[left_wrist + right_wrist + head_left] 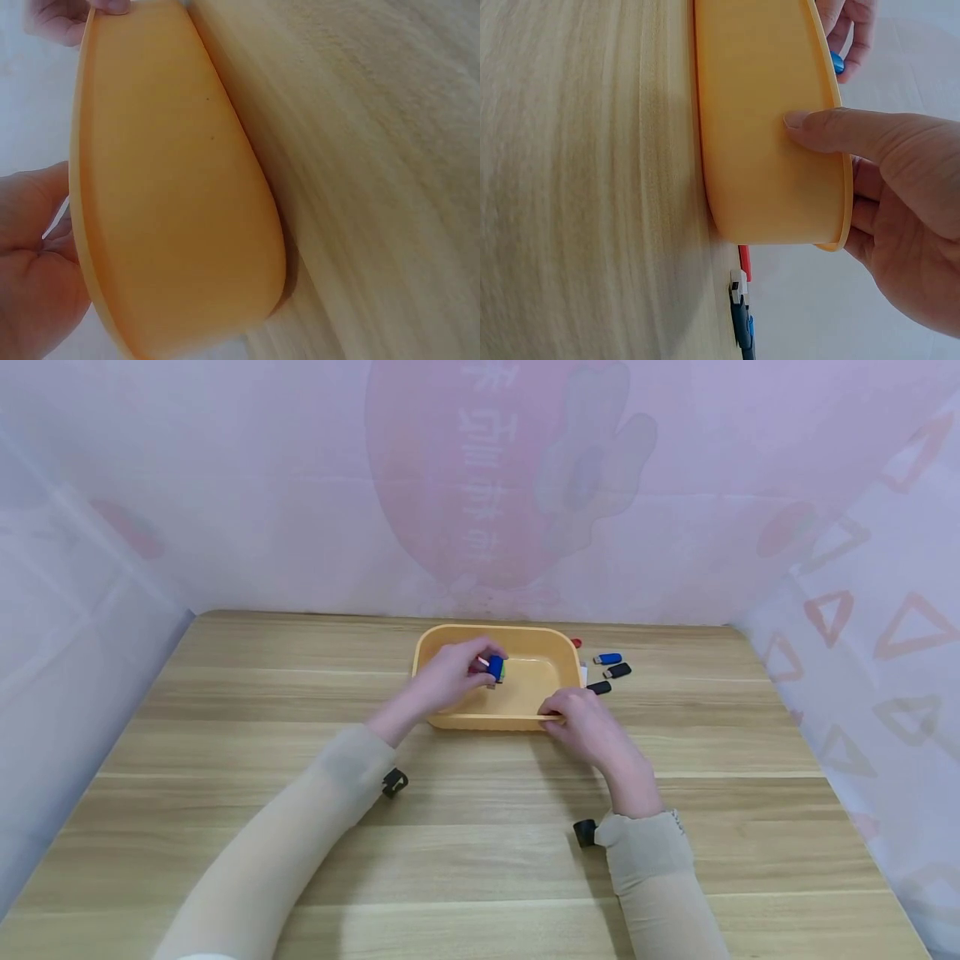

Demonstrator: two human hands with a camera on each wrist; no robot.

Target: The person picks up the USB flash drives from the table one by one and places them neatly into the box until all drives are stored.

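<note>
Your left hand [450, 681] pinches a blue USB stick [496, 667] over the yellow tray [450, 647]; your right hand [585, 727] grips the tray's near rim, thumb outside. Tray sits on the wooden table [225, 710].

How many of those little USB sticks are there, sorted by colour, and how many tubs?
Blue USB sticks: 2, one held in the left hand over the tub, one on the table
Black USB sticks: 2
Red stick, partly hidden: 1
Yellow tubs: 1, right hand gripping its rim
Total: 6
</note>
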